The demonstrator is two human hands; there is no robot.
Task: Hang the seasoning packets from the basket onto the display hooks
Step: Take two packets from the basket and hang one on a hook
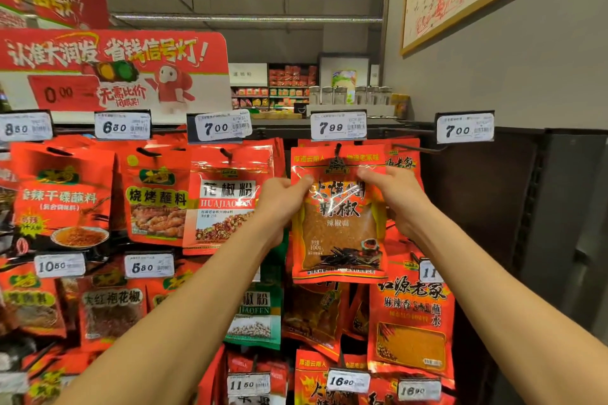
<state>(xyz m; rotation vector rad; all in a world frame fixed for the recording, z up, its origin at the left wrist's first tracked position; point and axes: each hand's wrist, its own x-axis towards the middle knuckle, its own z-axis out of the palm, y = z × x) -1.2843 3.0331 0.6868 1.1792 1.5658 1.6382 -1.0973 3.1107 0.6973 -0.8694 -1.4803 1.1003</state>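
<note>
Red and glossy, a chili powder packet point(339, 217) held upright against the display, long axis vertical, printed face toward the camera, top edge up at the hook point(338, 149) under the 7.99 price tag point(339, 125). Hang hole seated on that dark hook, bottom edge hanging free over lower rows of packets. Pinched at the upper left edge by the left hand point(283, 197), thumb on the front face, fingers curled behind. Gripped at the upper right edge by the right hand point(396, 194), fingertips laid over the front, thumb hidden behind the packet. Both forearms reaching up and forward from the bottom corners of the view, converging on the packet, wrists roughly level with each other. Just left, a Sichuan pepper powder packet point(228, 200) hanging under a 7.00 price tag point(219, 127), partly covered by the left wrist. Further left, a barbecue dipping seasoning packet point(154, 197) beneath a 6.30 price tag point(122, 126). To the right, a bare hook point(418, 149) jutting out near another 7.00 price tag point(465, 128). Above the racks, a red promotional sign point(115, 69) with a traffic-light picture. Basket not in view.
</note>
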